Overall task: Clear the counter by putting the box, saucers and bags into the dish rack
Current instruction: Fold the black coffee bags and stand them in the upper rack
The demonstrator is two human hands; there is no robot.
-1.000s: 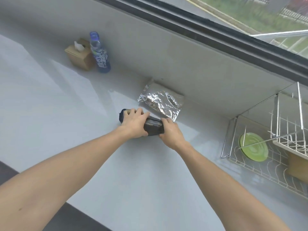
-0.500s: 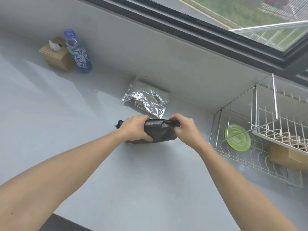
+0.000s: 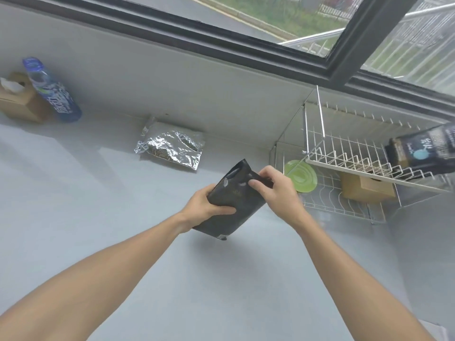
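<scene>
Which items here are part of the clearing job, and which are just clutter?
Job:
black bag, held by left hand and right hand
foil bag on the counter
dish rack
green saucer and brown box, already in the rack

Clutter:
water bottle
tissue box

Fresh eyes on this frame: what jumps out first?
The black bag, held above the grey counter at centre by the left hand and right hand. Behind it, a crinkled foil bag lies by the wall. At right, the wire dish rack holds a green saucer and a brown box.
</scene>
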